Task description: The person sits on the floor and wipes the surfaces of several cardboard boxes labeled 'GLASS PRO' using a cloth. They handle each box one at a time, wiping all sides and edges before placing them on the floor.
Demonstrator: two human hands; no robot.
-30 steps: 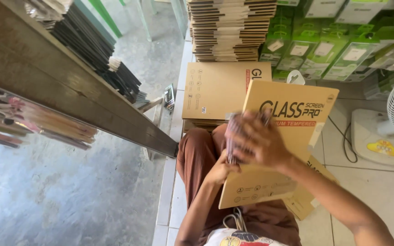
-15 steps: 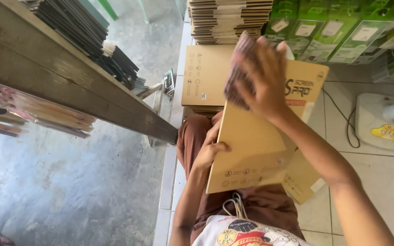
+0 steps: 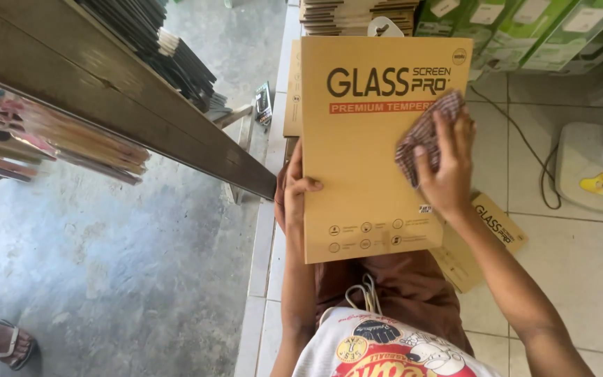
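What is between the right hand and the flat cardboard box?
A checked cloth lies under the right hand, pressed against the cardboard box, seen in the head view.

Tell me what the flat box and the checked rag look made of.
Flat box: likely matte brown cardboard, stiff with crisp edges, gripped by the left hand. Checked rag: apparently woven cloth, soft and bunched under the right hand.

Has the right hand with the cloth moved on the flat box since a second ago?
Yes. The right hand with the checked cloth now sits at the right edge of the flat brown box, having been nearer its middle a second ago.
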